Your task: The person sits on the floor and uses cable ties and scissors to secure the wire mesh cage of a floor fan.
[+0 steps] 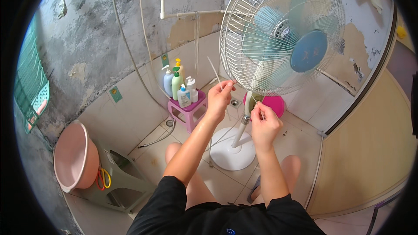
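Note:
A white pedestal fan (257, 67) with pale blue blades stands before me, its wire guard tilted and its round base (232, 151) on the tiles. My left hand (220, 98) is closed in a pinch by the lower left of the guard. From it a thin white strip (213, 66) sticks up and to the left. My right hand (266, 124), also pinched, is just below the guard, beside the fan's neck. A thin pale strand runs up from its fingertips; whether it is the same strip, I cannot tell.
Several pump bottles (176, 83) stand on a purple stool (188, 112). A pink basin (76, 159) and scissors (103, 179) are on a grey-green stool (130, 180). A magenta basin (275, 103) sits behind the fan. A grey hose (159, 138) trails on the floor.

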`<state>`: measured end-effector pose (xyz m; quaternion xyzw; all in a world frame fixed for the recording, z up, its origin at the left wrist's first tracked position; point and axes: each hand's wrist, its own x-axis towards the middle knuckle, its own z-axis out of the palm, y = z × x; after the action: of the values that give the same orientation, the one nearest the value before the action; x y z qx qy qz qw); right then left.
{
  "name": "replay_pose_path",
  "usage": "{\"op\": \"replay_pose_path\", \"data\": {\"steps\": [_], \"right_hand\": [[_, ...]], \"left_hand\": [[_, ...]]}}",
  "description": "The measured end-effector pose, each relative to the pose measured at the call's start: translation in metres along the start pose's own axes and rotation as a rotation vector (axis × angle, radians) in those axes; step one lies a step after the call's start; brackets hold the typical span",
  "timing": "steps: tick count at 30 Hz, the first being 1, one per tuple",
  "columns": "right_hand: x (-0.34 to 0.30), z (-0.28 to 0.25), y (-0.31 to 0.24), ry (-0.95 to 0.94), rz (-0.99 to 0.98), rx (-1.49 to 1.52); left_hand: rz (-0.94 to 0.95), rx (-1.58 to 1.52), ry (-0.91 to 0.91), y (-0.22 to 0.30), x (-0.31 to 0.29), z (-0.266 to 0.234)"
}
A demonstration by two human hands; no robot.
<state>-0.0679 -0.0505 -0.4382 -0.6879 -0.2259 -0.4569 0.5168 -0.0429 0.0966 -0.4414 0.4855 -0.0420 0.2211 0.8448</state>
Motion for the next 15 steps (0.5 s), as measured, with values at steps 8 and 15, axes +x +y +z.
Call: {"op": "replay_pose_path", "data": {"steps": [8,15], "right_hand": [[0.014,0.011,-0.014,-0.090,-0.013,0.007],[0.027,0.008,-0.021,-0.192,0.004,-0.045]], "left_hand": [[-0.104,0.024,-0.106,0.007,0.016,-0.009],[-0.216,-0.108,-0.164,0.011,0.028,-0.007]]}}
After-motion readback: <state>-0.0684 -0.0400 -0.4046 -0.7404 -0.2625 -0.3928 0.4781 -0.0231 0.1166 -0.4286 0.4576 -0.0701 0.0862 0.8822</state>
